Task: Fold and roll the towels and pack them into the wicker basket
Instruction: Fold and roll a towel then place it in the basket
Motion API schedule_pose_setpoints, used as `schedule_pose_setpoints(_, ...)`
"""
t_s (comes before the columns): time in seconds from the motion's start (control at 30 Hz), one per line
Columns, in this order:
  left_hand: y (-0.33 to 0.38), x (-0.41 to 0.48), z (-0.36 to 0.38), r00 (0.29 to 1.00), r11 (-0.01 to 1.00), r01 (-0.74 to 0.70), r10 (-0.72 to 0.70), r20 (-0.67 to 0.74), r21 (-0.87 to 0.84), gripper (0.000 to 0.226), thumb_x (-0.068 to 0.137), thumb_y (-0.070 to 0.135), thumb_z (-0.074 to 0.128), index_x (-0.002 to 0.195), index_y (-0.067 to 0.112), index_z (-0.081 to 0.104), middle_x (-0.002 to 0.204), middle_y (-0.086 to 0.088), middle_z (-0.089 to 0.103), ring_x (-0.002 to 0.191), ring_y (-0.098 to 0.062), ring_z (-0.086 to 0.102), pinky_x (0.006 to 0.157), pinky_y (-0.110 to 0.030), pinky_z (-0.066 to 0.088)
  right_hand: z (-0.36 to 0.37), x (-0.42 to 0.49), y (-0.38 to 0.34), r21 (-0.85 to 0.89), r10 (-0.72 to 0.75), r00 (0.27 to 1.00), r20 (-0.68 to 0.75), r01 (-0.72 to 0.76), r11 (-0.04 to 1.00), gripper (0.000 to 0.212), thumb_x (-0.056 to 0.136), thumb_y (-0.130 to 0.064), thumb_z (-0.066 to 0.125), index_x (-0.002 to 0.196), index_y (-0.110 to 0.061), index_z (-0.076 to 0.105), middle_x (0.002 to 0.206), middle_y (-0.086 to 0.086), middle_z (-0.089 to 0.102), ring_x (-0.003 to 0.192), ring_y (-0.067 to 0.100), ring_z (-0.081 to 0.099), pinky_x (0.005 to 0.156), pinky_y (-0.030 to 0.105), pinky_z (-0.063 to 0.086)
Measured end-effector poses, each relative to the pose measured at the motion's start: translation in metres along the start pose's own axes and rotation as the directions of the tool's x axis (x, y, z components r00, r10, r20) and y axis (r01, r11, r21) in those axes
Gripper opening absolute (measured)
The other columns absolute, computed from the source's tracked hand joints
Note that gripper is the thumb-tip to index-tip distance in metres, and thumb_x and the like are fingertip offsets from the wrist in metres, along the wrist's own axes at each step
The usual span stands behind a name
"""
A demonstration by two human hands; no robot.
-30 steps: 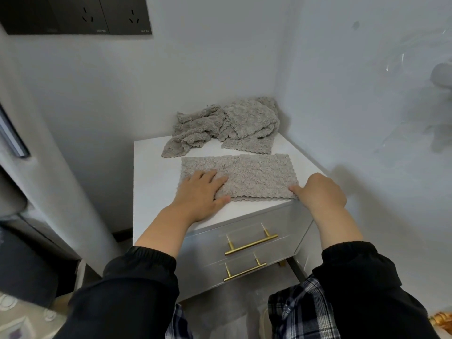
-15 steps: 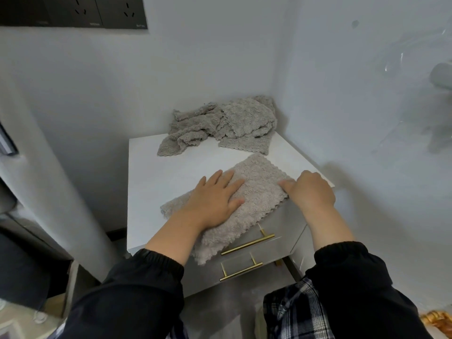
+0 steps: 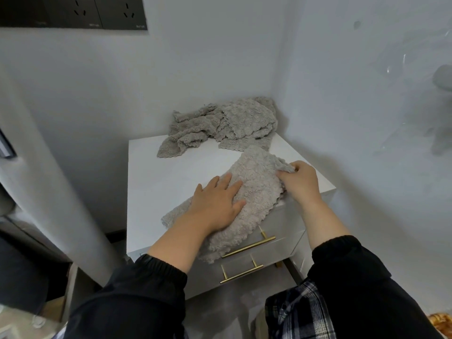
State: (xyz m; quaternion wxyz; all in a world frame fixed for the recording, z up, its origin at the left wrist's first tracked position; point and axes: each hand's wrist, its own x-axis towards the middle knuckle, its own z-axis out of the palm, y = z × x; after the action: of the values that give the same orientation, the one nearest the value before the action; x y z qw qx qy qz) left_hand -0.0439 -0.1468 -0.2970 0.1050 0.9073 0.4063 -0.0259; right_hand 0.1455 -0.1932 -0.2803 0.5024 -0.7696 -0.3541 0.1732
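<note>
1. Towel (image 3: 256,182) being folded lies slantwise on the white cabinet (image 3: 156,182), its near end hanging over the drawer front.
2. Sockets (image 3: 73,11), top left, carry small print I cannot read.
3. My left hand (image 3: 217,204) lies flat on it, fingers straight, pinning it so it won't slide off.
4. Spare towels (image 3: 227,126) sit crumpled at the back, out of the way.
5. My right hand (image 3: 300,182) pinches the far corner, lifted, likely to start a fold.
6. A woven edge (image 3: 441,325) at bottom right may be the basket.
</note>
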Motion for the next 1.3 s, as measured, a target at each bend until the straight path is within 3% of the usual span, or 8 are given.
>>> schedule_pose_setpoints(0.17, 0.006, -0.001, -0.011, 0.991, 0.998, 0.058, -0.056, -0.118, 0.007, 0.055, 0.098, 0.052, 0.031, 0.147, 0.028, 0.027, 0.149, -0.002, 0.033, 0.134, -0.025, 0.03, 0.103, -0.046, 0.039, 0.016, 0.013, 0.003, 0.352, 0.089, 0.995, 0.036, -0.096, 0.931, 0.013, 0.077, -0.007, 0.069, 0.076, -0.015, 0.059, 0.095, 0.015, 0.065, 0.095, 0.033, 0.063, 0.086, 0.048, 0.052)
schedule_pose_setpoints(0.33, -0.003, 0.011, -0.02, 0.937, 0.955, 0.109, -0.191, -0.293, -0.274, 0.053, 0.096, 0.04, 0.044, 0.144, 0.023, 0.028, 0.129, -0.008, 0.048, 0.117, -0.028, 0.047, 0.088, -0.039, 0.043, 0.026, 0.025, -0.01, 0.499, 0.065, 0.983, 0.17, -0.142, 0.855, 0.014, 0.085, 0.003, 0.062, 0.084, -0.01, 0.064, 0.092, 0.014, 0.068, 0.09, 0.031, 0.066, 0.086, 0.047, 0.054)
schedule_pose_setpoints(0.57, -0.04, 0.04, -0.039, 0.912, 0.319, 0.177, -0.409, 0.033, -0.931, 0.075, 0.088, 0.034, 0.065, 0.148, 0.013, 0.026, 0.129, -0.012, 0.055, 0.097, -0.023, 0.062, 0.079, -0.035, 0.054, 0.035, 0.048, -0.022, 0.601, -0.022, 0.929, 0.37, -0.221, 0.768, 0.012, 0.089, 0.001, 0.058, 0.094, -0.008, 0.064, 0.083, 0.005, 0.073, 0.076, 0.017, 0.07, 0.065, 0.027, 0.057)
schedule_pose_setpoints(0.7, -0.054, 0.049, -0.043, 0.944, 0.051, 0.196, -0.28, 0.174, -0.979, 0.053, 0.088, 0.026, 0.066, 0.132, 0.004, 0.048, 0.085, -0.004, 0.061, 0.063, -0.01, 0.056, 0.053, -0.021, 0.05, 0.038, 0.055, -0.031, 0.605, -0.081, 0.878, 0.471, -0.255, 0.754, 0.016, 0.091, 0.001, 0.054, 0.103, -0.007, 0.062, 0.086, 0.004, 0.073, 0.078, 0.016, 0.071, 0.065, 0.026, 0.057)
schedule_pose_setpoints(0.9, -0.07, 0.064, -0.043, 0.926, -0.156, 0.266, -0.233, 0.297, -0.951, 0.008, 0.084, 0.02, 0.069, 0.086, 0.013, 0.065, 0.073, -0.001, 0.06, 0.06, -0.01, 0.052, 0.052, -0.02, 0.046, 0.047, 0.066, -0.037, 0.534, -0.136, 0.844, 0.519, -0.196, 0.823, 0.017, 0.089, 0.001, 0.058, 0.102, -0.007, 0.062, 0.091, 0.006, 0.071, 0.082, 0.017, 0.069, 0.074, 0.03, 0.058)
schedule_pose_setpoints(1.0, -0.07, 0.064, -0.043, 0.909, -0.102, 0.193, -0.355, 0.217, -0.976, 0.019, 0.082, 0.003, 0.068, 0.1, 0.011, 0.065, 0.067, 0.001, 0.061, 0.045, -0.006, 0.05, 0.043, -0.018, 0.04, 0.051, 0.07, -0.034, 0.252, -0.085, 0.932, 0.352, -0.007, 0.968, 0.011, 0.084, -0.005, 0.069, 0.079, -0.013, 0.062, 0.068, 0.002, 0.062, 0.059, 0.01, 0.06, 0.061, 0.025, 0.05)
schedule_pose_setpoints(1.13, -0.073, 0.072, -0.035, 0.867, 0.344, 0.134, -0.495, -0.058, -0.929, 0.047, 0.074, -0.006, 0.073, 0.117, 0.01, 0.064, 0.068, 0.001, 0.058, 0.063, -0.016, 0.057, 0.069, -0.031, 0.052, 0.057, 0.069, -0.034, -0.013, -0.145, 0.969, 0.202, 0.151, 0.988, 0.03, 0.079, -0.013, 0.076, 0.064, -0.016, 0.051, 0.058, -0.003, 0.045, 0.047, 0.004, 0.04, 0.052, 0.017, 0.033)
schedule_pose_setpoints(1.3, -0.072, 0.075, -0.036, 0.847, 0.312, 0.103, -0.525, -0.081, -0.944, 0.021, 0.08, 0.017, 0.074, 0.069, 0.017, 0.055, 0.061, 0.001, 0.045, 0.053, -0.013, 0.041, 0.054, -0.027, 0.036, 0.053, 0.056, -0.045, 0.02, -0.187, 0.964, 0.19, 0.187, 0.982, 0.026, 0.078, -0.007, 0.075, 0.065, 0.006, 0.057, 0.056, 0.02, 0.046, 0.044, 0.022, 0.044, 0.05, 0.038, 0.034)
